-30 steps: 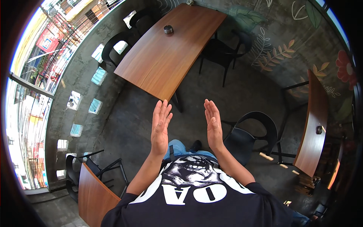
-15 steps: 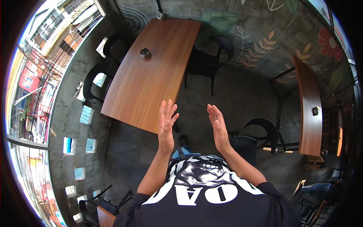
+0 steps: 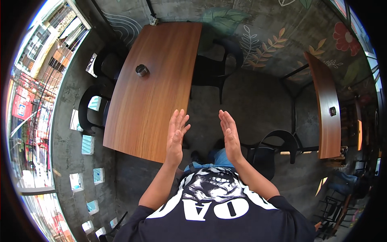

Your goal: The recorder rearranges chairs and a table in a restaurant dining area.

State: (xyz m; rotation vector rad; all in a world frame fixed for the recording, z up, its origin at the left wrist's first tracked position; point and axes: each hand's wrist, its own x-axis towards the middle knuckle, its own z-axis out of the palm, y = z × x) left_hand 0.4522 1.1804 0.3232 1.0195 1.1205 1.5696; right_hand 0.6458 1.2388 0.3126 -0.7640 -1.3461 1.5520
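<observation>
Both of my hands are raised in front of my body, palms facing each other with a gap between them. My left hand (image 3: 176, 137) has its fingers stretched out and holds nothing; it appears in front of the near right corner of a brown wooden table (image 3: 157, 105). My right hand (image 3: 230, 135) is likewise flat, fingers extended, with nothing in it, over the dark floor (image 3: 250, 105). On the table stands a small round dark metal container (image 3: 142, 70), well beyond my hands.
Black chairs stand at the table's left (image 3: 90, 109) and right (image 3: 221, 66) sides. Another black chair (image 3: 274, 149) is right of my right hand, near a second wooden table (image 3: 326, 109). A concrete wall with square openings (image 3: 76, 181) runs along the left.
The view has shifted, so the large table sits lower and farther left. My hands keep almost the same pose and spacing; more of my legs shows below them.
</observation>
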